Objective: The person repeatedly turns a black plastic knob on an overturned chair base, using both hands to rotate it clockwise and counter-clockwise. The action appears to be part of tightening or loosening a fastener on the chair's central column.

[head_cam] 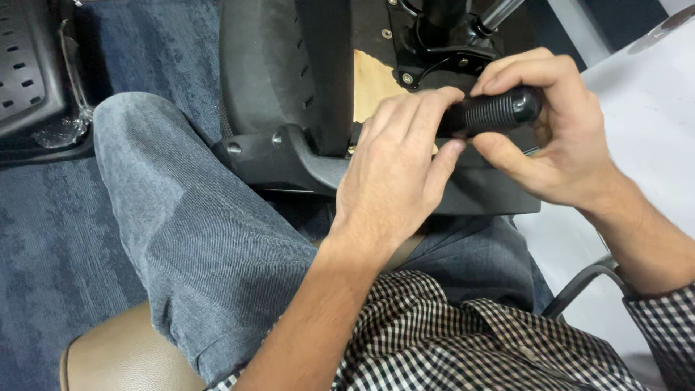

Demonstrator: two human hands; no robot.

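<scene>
Blue-grey carpet point(43, 239) is spreading across the floor beneath us, and we are sitting on a tan leather-look seat cushion point(123, 355) with one knee, in grey denim trousers point(188, 232), raised toward the work. Resting against that leg, we are seeing the upturned underside of a black plastic office chair seat point(275, 72), its curved black bracket point(282, 156) carrying two round silver bolt heads and a patch of bare light wood point(373, 83) showing beside a black metal mechanism plate point(434, 43) near the top of the view. We are gripping a black ribbed cylindrical tool handle point(496, 110), which is lying roughly level just above the lower edge of the chair underside, between our two hands. Our left hand point(394, 170) is closing its fingertips point(441, 101) around the near end of the handle, thumb pressing from below, while our right hand point(554, 137) is wrapping over the far end, fingers curled on top and thumb tucked underneath, so both hands are clenching the same handle. Our sleeves of black-and-white checked shirt cloth point(463, 340) are filling the bottom of the view. At the far left, a black perforated plastic panel point(25, 65) is lying on the carpet, and a white surface point(644, 94) is sitting at the right, behind our right hand.
</scene>
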